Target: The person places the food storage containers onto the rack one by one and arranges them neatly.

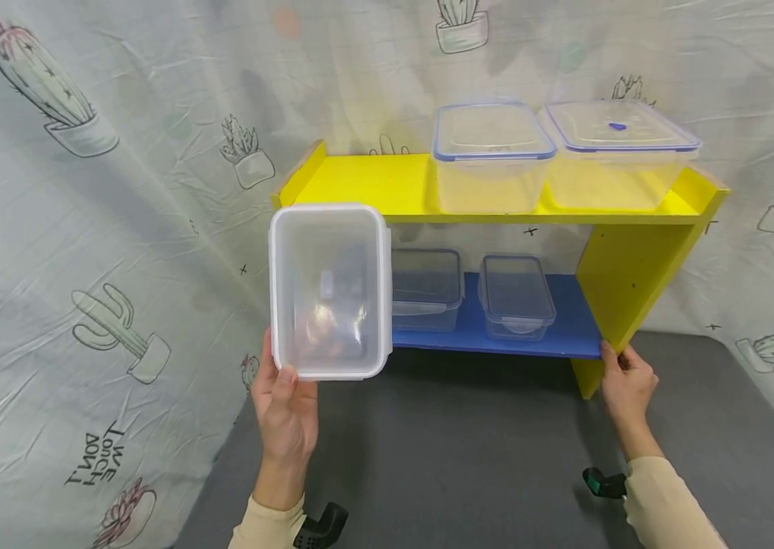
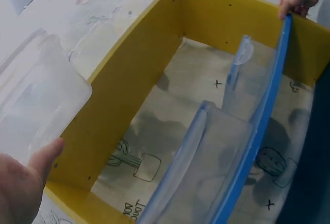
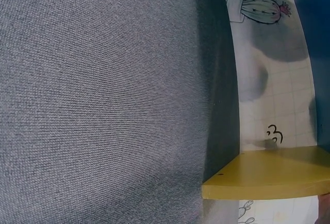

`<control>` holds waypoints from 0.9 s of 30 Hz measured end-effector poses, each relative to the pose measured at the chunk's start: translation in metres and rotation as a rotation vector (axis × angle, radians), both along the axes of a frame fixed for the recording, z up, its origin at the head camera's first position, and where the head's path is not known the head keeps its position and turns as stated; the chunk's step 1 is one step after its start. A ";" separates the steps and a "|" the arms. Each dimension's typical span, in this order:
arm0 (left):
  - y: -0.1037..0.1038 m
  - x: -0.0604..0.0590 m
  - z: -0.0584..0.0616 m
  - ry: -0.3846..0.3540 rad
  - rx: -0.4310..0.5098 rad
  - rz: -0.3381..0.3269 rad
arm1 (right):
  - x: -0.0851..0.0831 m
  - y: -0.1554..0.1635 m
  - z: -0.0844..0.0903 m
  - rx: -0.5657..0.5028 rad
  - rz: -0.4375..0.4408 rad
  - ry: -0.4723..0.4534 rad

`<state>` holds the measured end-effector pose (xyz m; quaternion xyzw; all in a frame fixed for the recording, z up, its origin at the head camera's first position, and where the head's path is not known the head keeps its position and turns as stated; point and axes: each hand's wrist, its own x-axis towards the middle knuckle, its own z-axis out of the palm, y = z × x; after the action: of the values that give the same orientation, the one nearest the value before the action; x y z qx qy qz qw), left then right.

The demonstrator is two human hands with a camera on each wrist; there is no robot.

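Note:
My left hand (image 1: 287, 419) holds a clear plastic food container (image 1: 332, 290) by its lower left corner, thumb on the near face. Raised in front of the shelf's left end, the container has a pale white rim and its broad rectangular face is turned toward me. My right hand (image 1: 627, 385) pinches the right end of the two-tier shelf unit (image 1: 373, 183), where the blue board (image 1: 579, 313) meets the yellow side panel (image 1: 640, 282). In the left wrist view, the left thumb (image 2: 46, 157) lies along the container (image 2: 36, 95).
Two large lidded containers with blue rims, a left one (image 1: 489, 175) and a right one (image 1: 620, 175), stand on the yellow top. Two smaller ones (image 1: 428, 297) (image 1: 517, 293) sit on the blue board. A grey tabletop (image 1: 462, 457) lies below; a cactus-print sheet (image 1: 174, 252) hangs behind.

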<state>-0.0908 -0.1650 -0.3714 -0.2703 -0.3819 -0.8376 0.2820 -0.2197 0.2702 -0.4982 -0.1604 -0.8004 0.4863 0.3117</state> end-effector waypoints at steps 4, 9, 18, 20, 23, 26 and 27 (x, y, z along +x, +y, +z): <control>0.002 -0.002 0.004 -0.010 -0.004 0.007 | 0.000 0.000 0.000 0.000 0.000 -0.006; 0.003 -0.007 0.011 -0.024 -0.005 0.029 | 0.001 -0.001 0.001 -0.010 0.015 -0.013; 0.007 -0.015 0.014 -0.046 -0.023 0.061 | 0.001 -0.001 0.001 -0.017 0.021 -0.039; 0.007 -0.016 0.014 -0.042 -0.041 0.059 | 0.001 -0.001 0.001 -0.015 0.023 -0.041; 0.008 -0.017 0.014 -0.034 -0.065 0.063 | 0.001 -0.001 0.001 -0.012 0.021 -0.041; 0.008 -0.018 0.016 -0.044 -0.064 0.064 | 0.001 0.000 0.001 -0.017 0.025 -0.035; 0.008 -0.019 0.017 -0.054 -0.066 0.067 | 0.000 0.000 0.001 -0.016 0.024 -0.031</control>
<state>-0.1096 -0.1573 -0.3546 -0.2439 -0.4254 -0.8217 0.2905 -0.2192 0.2706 -0.4975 -0.1610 -0.8030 0.4939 0.2921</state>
